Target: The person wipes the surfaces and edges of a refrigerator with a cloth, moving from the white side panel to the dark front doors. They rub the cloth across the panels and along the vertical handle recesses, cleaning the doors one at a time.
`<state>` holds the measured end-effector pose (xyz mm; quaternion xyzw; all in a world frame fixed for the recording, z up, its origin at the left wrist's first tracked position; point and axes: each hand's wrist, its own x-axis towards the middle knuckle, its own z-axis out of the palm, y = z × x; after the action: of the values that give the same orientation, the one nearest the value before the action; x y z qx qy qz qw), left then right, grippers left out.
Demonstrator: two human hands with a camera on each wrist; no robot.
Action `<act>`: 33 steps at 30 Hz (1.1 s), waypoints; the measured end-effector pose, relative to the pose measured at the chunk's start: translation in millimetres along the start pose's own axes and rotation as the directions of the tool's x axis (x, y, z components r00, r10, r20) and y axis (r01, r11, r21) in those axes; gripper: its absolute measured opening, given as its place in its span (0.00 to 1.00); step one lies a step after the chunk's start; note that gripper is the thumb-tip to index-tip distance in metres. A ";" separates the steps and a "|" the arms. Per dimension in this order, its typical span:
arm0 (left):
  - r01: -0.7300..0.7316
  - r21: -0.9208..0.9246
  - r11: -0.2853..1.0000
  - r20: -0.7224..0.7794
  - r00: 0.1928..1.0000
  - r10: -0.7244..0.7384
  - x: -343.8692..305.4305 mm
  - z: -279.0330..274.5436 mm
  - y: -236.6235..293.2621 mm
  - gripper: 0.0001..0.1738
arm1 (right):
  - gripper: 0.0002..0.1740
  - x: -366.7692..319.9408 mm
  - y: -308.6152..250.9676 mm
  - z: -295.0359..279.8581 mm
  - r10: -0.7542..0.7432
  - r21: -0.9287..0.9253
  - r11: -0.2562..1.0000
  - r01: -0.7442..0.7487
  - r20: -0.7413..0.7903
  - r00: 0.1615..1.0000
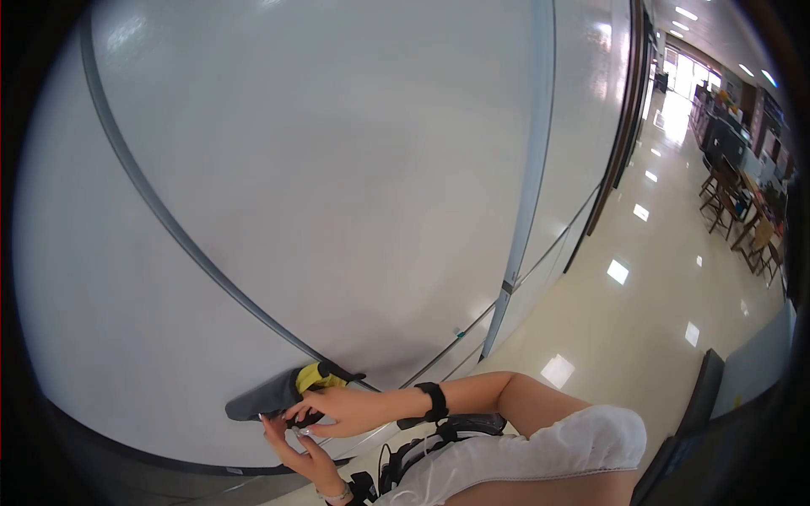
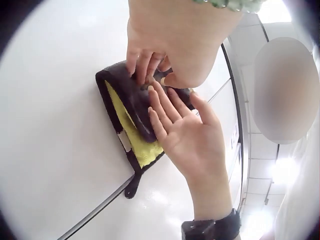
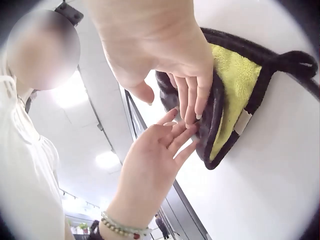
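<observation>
A folded cloth, dark grey outside and yellow inside with a black edge and loop, lies against the white panel in the head view [image 1: 268, 398]. My right hand [image 1: 350, 411] reaches over it, its fingers fairly straight and touching the dark fold. From below, my left hand [image 1: 304, 457] meets the same fold with slightly bent fingertips. The left wrist view has the cloth's yellow lining [image 2: 145, 151] beside my right palm [image 2: 192, 142], under my left hand [image 2: 175, 45]. Fingertips of both hands crowd together at the cloth [image 3: 232, 82] in the right wrist view; some contacts are hidden.
Large white panels [image 1: 337, 169] with grey metal seams fill the front. A shiny tiled floor [image 1: 624, 312] runs off to the right, with wooden chairs [image 1: 717, 202] and tables along its far side. A dark-edged panel [image 1: 709, 384] stands at the lower right.
</observation>
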<state>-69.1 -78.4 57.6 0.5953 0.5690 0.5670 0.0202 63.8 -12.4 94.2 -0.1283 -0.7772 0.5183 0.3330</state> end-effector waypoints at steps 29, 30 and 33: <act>-0.389 -0.166 0.906 0.284 0.861 0.422 37.8 74.3 14.2 0.21 | 0.23 -43.6 33.1 -61.0 -0.507 -0.962 0.157 -0.223 -0.272 0.818; -0.437 -0.109 0.893 0.158 0.879 0.449 38.2 65.7 12.5 0.20 | 0.23 -34.5 29.8 -56.3 -0.510 -0.965 0.172 -0.201 -0.261 0.820; -0.436 0.035 0.899 -0.049 0.898 0.438 32.2 37.9 13.6 0.17 | 0.22 -5.0 23.3 -32.9 -0.533 -0.980 0.184 -0.077 -0.165 0.830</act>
<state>-43.2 -37.1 74.2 0.6921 0.4279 0.5666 -0.1301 85.5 18.6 79.5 -0.3059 -0.8256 -0.1872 0.4356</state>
